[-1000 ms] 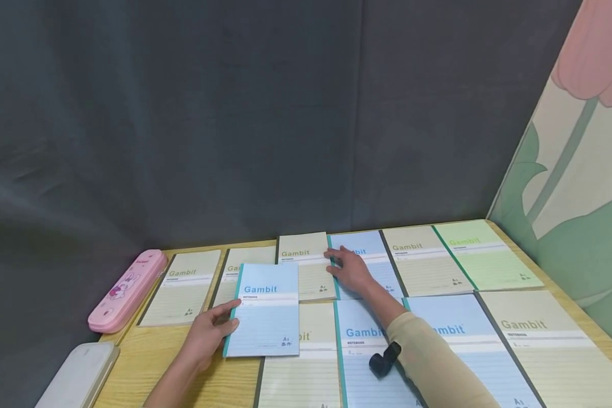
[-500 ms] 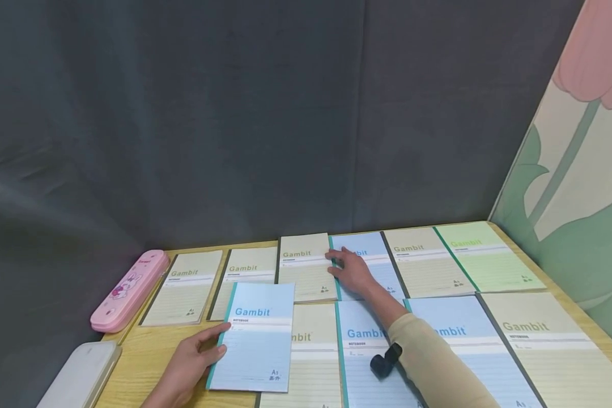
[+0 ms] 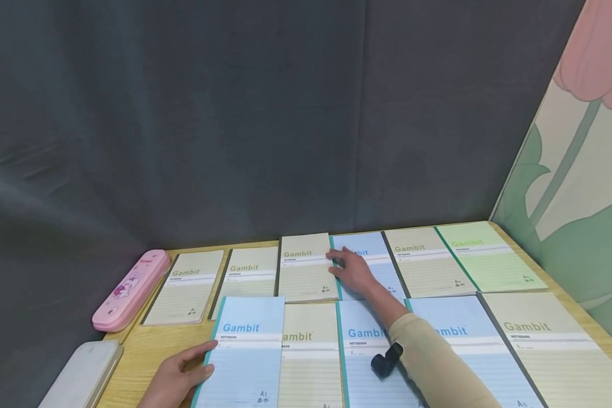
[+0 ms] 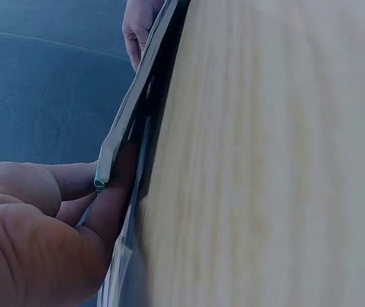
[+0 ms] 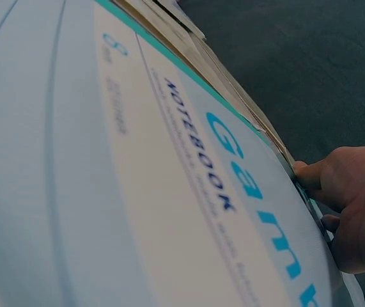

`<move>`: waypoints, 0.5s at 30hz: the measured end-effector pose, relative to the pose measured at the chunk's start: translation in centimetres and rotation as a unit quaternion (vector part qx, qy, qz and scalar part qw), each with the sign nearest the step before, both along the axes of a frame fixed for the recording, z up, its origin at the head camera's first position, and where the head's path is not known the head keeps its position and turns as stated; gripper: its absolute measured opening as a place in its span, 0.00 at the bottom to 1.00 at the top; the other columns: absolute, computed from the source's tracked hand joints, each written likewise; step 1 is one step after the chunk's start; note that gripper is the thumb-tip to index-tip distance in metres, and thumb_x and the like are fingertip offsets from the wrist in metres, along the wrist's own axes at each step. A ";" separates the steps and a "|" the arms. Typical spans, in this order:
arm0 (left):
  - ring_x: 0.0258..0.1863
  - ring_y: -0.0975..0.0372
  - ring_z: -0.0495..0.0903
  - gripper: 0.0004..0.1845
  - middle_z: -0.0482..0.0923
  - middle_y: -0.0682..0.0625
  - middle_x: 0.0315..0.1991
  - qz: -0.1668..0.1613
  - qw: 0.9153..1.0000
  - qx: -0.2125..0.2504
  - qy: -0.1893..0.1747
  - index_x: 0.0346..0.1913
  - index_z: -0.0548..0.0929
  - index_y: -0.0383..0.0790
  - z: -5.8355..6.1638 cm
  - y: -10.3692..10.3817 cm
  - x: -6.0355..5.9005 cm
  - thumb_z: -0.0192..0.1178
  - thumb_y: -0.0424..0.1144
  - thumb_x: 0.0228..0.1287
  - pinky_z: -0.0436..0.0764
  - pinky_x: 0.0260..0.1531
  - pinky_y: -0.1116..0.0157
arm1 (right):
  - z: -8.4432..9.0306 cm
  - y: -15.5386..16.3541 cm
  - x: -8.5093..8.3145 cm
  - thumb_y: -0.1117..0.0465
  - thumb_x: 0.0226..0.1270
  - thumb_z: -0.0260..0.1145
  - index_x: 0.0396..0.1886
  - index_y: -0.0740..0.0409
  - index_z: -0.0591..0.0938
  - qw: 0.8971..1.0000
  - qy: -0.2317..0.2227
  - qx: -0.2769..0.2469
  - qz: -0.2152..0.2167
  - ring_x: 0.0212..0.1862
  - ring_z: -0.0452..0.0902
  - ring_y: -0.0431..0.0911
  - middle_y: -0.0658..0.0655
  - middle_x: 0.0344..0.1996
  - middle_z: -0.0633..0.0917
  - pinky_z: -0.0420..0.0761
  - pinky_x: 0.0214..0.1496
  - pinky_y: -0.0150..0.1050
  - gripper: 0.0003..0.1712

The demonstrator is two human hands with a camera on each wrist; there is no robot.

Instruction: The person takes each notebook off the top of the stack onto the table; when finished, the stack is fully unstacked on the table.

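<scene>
My left hand pinches a blue Gambit notebook by its teal spine, thumb on one side and fingers on the other. That notebook overlaps the left part of a cream notebook in the front row. The left wrist view has the notebook's edge tilted up from the table, with the left hand at its spine. In the back row my right hand rests over a blue notebook, its loosely bent fingertips at the right edge of a cream notebook.
Two more cream notebooks lie at the back left. Beside them are a pink pencil case and a white box-like object. More cream, blue and green notebooks fill the right side, before a dark curtain.
My left hand has drawn the blue notebook toward me and to the left, uncovering a cream notebook in the back row. The right hand has stayed in place.
</scene>
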State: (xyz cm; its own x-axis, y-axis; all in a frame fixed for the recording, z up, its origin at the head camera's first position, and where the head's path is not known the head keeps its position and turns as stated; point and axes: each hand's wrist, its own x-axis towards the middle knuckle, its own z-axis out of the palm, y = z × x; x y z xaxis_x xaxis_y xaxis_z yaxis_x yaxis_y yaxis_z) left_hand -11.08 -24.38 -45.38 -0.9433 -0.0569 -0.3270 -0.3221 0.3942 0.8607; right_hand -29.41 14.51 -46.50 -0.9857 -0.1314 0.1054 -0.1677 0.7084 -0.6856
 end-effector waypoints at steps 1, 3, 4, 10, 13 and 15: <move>0.65 0.38 0.71 0.28 0.70 0.30 0.68 0.002 1.000 0.010 -0.006 0.64 0.81 0.39 0.0 -0.2 0.2 0.72 0.40 0.61 0.85 0.50 0.54 | -0.1 0.0 0.0 0.61 0.70 0.67 0.63 0.55 0.82 1.000 0.001 0.000 0.000 0.77 0.54 0.60 0.58 0.70 0.75 0.52 0.78 0.59 0.22; 0.63 0.40 0.74 0.30 0.67 0.28 0.69 -0.001 0.999 0.035 -0.016 0.65 0.80 0.36 -0.1 -0.9 0.6 0.73 0.40 0.61 0.86 0.49 0.55 | -0.1 -0.1 0.0 0.61 0.70 0.67 0.63 0.55 0.82 1.000 0.003 0.001 0.001 0.77 0.54 0.60 0.58 0.69 0.75 0.52 0.78 0.59 0.22; 0.60 0.42 0.77 0.31 0.68 0.28 0.68 -0.005 0.999 0.045 -0.021 0.66 0.79 0.35 -0.1 -1.2 0.8 0.73 0.41 0.61 0.86 0.48 0.56 | -0.1 -0.1 0.0 0.61 0.70 0.67 0.63 0.55 0.82 1.000 0.006 0.002 0.003 0.77 0.55 0.61 0.58 0.69 0.75 0.53 0.78 0.60 0.22; 0.47 0.53 0.85 0.36 0.79 0.33 0.59 -0.037 0.996 0.063 -0.044 0.68 0.76 0.32 -0.2 -3.1 1.2 0.74 0.44 0.59 0.87 0.43 0.56 | 0.0 0.1 0.0 0.60 0.69 0.68 0.63 0.56 0.82 1.000 0.007 0.001 0.004 0.77 0.55 0.60 0.58 0.69 0.75 0.53 0.78 0.60 0.22; 0.48 0.53 0.85 0.38 0.80 0.34 0.58 -0.045 0.996 0.059 -0.055 0.69 0.75 0.31 -0.3 -3.8 1.4 0.75 0.45 0.58 0.87 0.44 0.55 | 0.0 0.1 0.0 0.60 0.69 0.67 0.62 0.56 0.82 1.000 0.007 0.001 0.005 0.76 0.56 0.60 0.58 0.69 0.76 0.52 0.78 0.60 0.22; 0.48 0.53 0.84 0.40 0.80 0.34 0.58 -0.045 0.995 0.057 -0.063 0.69 0.75 0.31 -0.4 -4.3 1.5 0.76 0.46 0.56 0.87 0.44 0.54 | 0.1 0.1 0.0 0.60 0.70 0.67 0.62 0.57 0.82 1.000 0.006 0.000 0.006 0.77 0.55 0.60 0.58 0.69 0.76 0.52 0.78 0.59 0.22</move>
